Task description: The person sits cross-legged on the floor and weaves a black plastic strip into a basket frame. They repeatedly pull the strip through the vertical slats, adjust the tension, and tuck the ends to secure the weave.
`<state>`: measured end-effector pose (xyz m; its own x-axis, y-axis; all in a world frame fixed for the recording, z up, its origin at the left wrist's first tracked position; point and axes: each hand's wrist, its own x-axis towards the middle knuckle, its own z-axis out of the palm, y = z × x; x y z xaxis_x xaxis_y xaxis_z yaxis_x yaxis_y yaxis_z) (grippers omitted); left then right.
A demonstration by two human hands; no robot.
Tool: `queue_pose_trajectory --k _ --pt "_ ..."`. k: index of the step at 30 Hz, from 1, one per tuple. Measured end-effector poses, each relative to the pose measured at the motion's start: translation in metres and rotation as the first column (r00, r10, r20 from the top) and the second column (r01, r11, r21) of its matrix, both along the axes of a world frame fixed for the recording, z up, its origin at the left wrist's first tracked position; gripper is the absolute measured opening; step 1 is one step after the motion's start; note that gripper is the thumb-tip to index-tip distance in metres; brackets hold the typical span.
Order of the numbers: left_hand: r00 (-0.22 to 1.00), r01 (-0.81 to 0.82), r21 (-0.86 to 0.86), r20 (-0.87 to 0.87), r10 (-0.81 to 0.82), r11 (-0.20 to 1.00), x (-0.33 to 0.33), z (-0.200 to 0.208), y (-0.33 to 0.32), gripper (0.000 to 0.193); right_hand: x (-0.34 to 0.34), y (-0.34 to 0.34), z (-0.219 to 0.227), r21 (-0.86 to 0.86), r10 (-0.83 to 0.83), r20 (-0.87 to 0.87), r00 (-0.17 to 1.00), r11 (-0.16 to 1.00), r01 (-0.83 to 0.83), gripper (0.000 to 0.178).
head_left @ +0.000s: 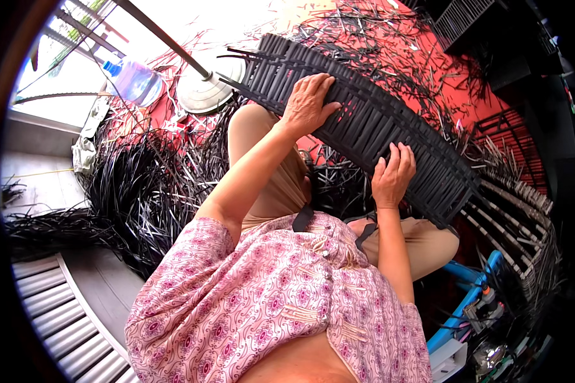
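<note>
A long black woven panel (364,121) of thick dark strips lies slantwise across my bent knees, running from upper left to lower right. Loose strand ends stick out at its far left end. My left hand (308,104) rests on the panel's left half, fingers lying on the weave and thumb held apart. Further right, my right hand (391,177) lies on the near side of the panel with its fingers extended over the strips. Both hands touch the panel without closing round it. At the panel's right end, pale wrapped rods (501,217) show beyond the weave.
Black strips (134,185) lie heaped at left and scattered over the red floor (421,83). Behind them are a white round pole base (207,86) and a clear water jug (134,82). A blue frame (463,313) with tools stands at lower right, a slatted bench (70,313) at lower left.
</note>
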<state>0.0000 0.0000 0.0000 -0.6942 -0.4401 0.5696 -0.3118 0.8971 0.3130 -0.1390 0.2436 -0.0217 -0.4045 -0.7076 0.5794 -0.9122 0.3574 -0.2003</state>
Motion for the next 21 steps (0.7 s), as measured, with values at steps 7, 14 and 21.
queue_pose_trajectory --k 7,14,21 --pt "0.988 -0.155 -0.016 0.002 0.155 0.988 0.034 0.006 -0.005 0.060 0.008 -0.002 0.002 -0.003 -0.004 -0.021 1.000 1.000 0.003 0.041" --pt "0.992 -0.128 -0.031 0.011 0.129 0.991 0.030 0.000 -0.030 0.062 0.008 -0.007 0.006 0.011 -0.009 -0.022 1.000 1.000 0.009 0.040" --pt "0.998 -0.048 -0.037 -0.029 0.047 0.998 0.035 0.015 -0.047 0.060 0.007 -0.005 0.003 0.009 0.000 -0.040 0.999 1.000 0.001 0.040"
